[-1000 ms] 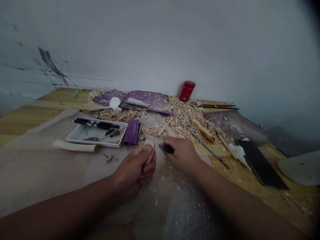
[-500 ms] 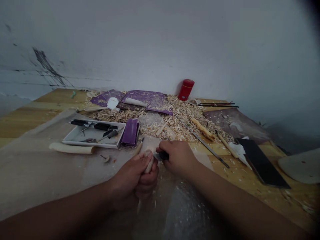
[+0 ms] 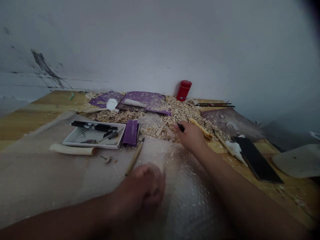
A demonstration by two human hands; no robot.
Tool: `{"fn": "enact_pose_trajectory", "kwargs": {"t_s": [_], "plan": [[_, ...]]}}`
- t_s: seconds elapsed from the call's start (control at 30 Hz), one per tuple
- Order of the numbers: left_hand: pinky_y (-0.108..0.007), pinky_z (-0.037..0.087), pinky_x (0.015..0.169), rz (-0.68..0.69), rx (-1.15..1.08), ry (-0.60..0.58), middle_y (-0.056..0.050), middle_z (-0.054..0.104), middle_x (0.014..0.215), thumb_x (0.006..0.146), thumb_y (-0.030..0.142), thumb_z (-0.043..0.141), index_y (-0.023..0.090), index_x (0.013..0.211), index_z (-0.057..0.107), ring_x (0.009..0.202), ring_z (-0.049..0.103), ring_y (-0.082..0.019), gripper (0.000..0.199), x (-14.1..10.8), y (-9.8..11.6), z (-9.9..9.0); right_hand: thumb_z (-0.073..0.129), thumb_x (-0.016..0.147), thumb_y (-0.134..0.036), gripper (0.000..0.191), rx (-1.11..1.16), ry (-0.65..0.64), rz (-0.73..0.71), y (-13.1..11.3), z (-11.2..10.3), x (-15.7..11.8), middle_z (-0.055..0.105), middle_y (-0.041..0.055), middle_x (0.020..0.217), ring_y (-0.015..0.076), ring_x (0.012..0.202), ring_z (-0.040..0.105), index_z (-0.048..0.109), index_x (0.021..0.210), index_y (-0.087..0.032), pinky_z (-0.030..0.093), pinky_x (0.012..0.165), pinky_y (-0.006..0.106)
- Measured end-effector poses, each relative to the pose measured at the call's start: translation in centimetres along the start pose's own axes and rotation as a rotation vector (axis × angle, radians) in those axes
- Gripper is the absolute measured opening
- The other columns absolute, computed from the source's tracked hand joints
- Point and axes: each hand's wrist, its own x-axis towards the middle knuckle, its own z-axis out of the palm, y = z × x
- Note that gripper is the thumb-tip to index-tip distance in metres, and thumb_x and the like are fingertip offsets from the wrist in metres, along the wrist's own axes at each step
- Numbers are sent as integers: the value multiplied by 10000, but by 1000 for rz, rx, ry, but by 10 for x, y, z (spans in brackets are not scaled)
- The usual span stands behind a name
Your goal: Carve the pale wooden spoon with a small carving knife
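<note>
My right hand [image 3: 191, 135] is over the near edge of the wood shavings [image 3: 187, 113], closed around the black handle of a knife [image 3: 180, 126]. No blade can be made out there now. Low in the middle is my left hand [image 3: 147, 185], curled into a fist and smeared by motion. Whatever it grips is hidden. Just beyond its knuckles lies a slim wooden-handled carving tool [image 3: 135, 156] on the clear plastic sheet [image 3: 82, 176]. A pale curved piece of wood [image 3: 72, 149] rests further left.
A white tray [image 3: 65, 139] holds several black-handled tools, with a purple pouch [image 3: 130, 133] beside it. Against the wall stands a red canister [image 3: 184, 90]. On the right are a yellowish stick [image 3: 200, 127], a black flat slab [image 3: 257, 160] and a pale rounded board [image 3: 300, 161].
My right hand has moved away from my left, up and right toward the shavings, with the knife. My left hand has dropped lower; the pale wooden piece it held no longer shows.
</note>
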Motion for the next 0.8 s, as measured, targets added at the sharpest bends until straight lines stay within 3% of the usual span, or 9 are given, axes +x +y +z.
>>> {"fn": "enact_pose_trajectory", "kwargs": {"t_s": [0.07,0.17,0.33,0.6,0.8], "plan": [[-158,134,302,30,-56,118,87,273,386,792,426,408,180,607,391,315,158,-35,309,5,6,-6,356,807,-379,274,4,-11,-57,1,-1,-3,606,27,664,144,579,511,568,771,-210,248,501,237],[-151,124,305,32,-95,149,88,275,402,821,389,368,180,644,397,320,147,-33,275,14,14,-16,402,782,-342,203,23,-41,-190,-10,-4,-16,606,8,656,136,586,520,562,769,-217,249,511,237],[-152,132,308,11,-118,116,85,281,412,829,389,352,182,669,414,319,163,-34,269,16,13,-19,420,751,-303,159,22,-96,-336,-28,-10,-29,615,2,686,134,610,536,548,758,-209,249,514,233],[-151,124,310,-38,-191,70,80,258,416,845,359,316,177,659,439,327,142,-35,288,14,10,-17,389,757,-308,198,67,-120,-412,-37,-9,-35,610,19,678,143,602,533,558,784,-207,273,528,240],[-144,121,296,-58,-156,-36,83,204,408,854,376,271,183,615,405,323,102,-36,335,6,9,-10,444,718,-280,137,177,-34,-440,-37,-8,-38,581,-1,630,133,578,515,564,736,-217,271,521,235]]}}
